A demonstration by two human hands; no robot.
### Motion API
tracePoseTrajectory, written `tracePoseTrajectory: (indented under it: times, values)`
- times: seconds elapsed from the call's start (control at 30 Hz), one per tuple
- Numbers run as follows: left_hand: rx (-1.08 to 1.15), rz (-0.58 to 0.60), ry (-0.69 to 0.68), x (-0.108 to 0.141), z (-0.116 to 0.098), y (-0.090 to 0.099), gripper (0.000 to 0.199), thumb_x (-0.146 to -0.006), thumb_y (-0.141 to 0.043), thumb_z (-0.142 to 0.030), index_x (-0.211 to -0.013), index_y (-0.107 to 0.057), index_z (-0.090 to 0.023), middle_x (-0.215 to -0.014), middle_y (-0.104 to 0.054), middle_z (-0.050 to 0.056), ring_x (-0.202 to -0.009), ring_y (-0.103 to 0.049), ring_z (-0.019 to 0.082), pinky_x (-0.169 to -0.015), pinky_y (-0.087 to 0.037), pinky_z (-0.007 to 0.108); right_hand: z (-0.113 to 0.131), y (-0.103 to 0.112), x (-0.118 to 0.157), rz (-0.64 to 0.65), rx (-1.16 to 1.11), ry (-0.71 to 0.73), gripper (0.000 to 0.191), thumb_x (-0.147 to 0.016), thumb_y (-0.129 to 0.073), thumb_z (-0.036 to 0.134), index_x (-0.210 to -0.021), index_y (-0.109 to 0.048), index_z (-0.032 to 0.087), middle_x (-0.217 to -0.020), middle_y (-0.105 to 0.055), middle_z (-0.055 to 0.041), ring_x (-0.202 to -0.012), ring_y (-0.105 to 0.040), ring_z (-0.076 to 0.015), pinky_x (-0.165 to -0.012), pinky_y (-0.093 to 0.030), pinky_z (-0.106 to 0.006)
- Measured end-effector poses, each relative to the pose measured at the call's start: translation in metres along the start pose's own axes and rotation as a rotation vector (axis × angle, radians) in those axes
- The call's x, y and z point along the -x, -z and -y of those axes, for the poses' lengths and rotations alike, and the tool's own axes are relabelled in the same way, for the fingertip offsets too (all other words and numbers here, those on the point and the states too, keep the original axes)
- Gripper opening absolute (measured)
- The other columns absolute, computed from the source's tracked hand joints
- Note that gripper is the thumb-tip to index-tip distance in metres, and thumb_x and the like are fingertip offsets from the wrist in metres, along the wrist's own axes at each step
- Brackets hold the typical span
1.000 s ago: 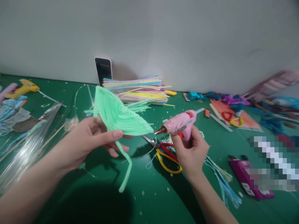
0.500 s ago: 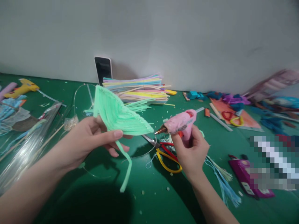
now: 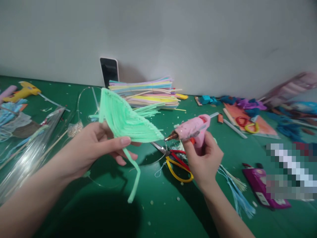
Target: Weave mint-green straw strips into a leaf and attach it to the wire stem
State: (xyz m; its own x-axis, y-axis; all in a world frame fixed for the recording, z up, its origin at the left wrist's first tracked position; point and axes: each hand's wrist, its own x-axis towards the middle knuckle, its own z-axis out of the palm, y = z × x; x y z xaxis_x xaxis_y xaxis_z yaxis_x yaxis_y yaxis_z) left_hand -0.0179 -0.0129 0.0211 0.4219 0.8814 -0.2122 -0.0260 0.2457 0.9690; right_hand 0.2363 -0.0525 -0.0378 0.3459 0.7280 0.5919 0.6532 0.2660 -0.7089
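A plain grey wall (image 3: 173,39) is rising behind a green table (image 3: 158,215) strewn with craft scraps. A phone (image 3: 109,71) is leaning against the wall, and a bundle of pastel pipe cleaners (image 3: 143,86) is lying beside it. Above the table, the left hand (image 3: 100,142) is pinching a green fuzzy leaf-shaped piece (image 3: 126,122) by its lower edge, thumb in front and fingers behind, while a bent green stem (image 3: 136,177) is hanging below. The right hand (image 3: 205,157) is curling around the handle of a pink glue gun (image 3: 190,128), whose nozzle is pointing at the leaf's right tip; whether they are touching is hard to tell. Scissors (image 3: 167,153) with red and yellow handles are lying beneath, between the hands. A yellow glue gun (image 3: 24,92) is resting far left, and a purple packet (image 3: 255,181) is lying at right.
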Motion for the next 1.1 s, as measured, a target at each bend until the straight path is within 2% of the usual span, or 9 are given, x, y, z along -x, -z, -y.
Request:
tracePoseTrajectory:
  times: [0.2, 0.37, 0.53, 0.87, 1.1]
  values:
    - [-0.014, -0.010, -0.003, 0.0004, 0.0005, 0.0014, 0.010, -0.072, -0.080, -0.025, -0.072, -0.072, -0.018, -0.062, -0.076, 0.002, -0.061, -0.076, 0.024, -0.047, -0.060, 0.020, -0.0009, -0.0007, -0.0002, -0.005, 0.001, 0.009, 0.016, -0.077, -0.065, 0.020, -0.070, -0.051, 0.019, -0.057, -0.037, 0.0078, -0.050, -0.033, -0.0080, -0.044, -0.025, -0.021]
    - [-0.024, -0.007, -0.023, 0.0003, 0.0014, 0.0022, 0.011, -0.072, -0.080, -0.027, -0.074, -0.074, -0.018, -0.069, -0.078, 0.004, -0.059, -0.076, 0.023, -0.047, -0.060, 0.020, -0.0019, -0.0008, 0.0002, -0.004, 0.002, 0.010, 0.017, -0.077, -0.065, 0.020, -0.070, -0.050, 0.019, -0.057, -0.037, 0.0080, -0.050, -0.032, -0.0077, -0.044, -0.025, -0.021]
    - [-0.041, -0.016, -0.020, -0.0001, 0.0010, 0.0020, 0.011, -0.071, -0.079, -0.026, -0.074, -0.073, -0.017, -0.067, -0.077, 0.004, -0.055, -0.075, 0.021, -0.048, -0.060, 0.020, -0.0022, -0.0005, -0.0001, -0.006, 0.007, 0.011, 0.016, -0.078, -0.065, 0.020, -0.071, -0.051, 0.019, -0.058, -0.038, 0.0076, -0.051, -0.032, -0.0078, -0.044, -0.025, -0.022]
    - [-0.026, -0.035, 0.027, 0.0018, -0.0034, -0.0011, 0.013, -0.070, -0.080, -0.025, -0.075, -0.072, -0.016, -0.071, -0.078, 0.005, -0.060, -0.076, 0.023, -0.049, -0.060, 0.020, -0.0015, 0.0004, 0.0000, 0.004, 0.033, -0.019, 0.020, -0.078, -0.065, 0.024, -0.068, -0.048, 0.020, -0.056, -0.037, 0.0075, -0.050, -0.032, -0.0090, -0.044, -0.024, -0.023]
    - [-0.039, -0.028, 0.025, 0.0028, -0.0039, 0.0009, 0.015, -0.072, -0.080, -0.028, -0.077, -0.073, -0.015, -0.070, -0.078, 0.006, -0.059, -0.075, 0.021, -0.052, -0.061, 0.020, -0.0055, 0.0032, 0.0008, 0.025, 0.033, 0.015, 0.016, -0.076, -0.066, 0.020, -0.070, -0.051, 0.020, -0.057, -0.036, 0.0078, -0.050, -0.032, -0.0084, -0.046, -0.025, -0.023]
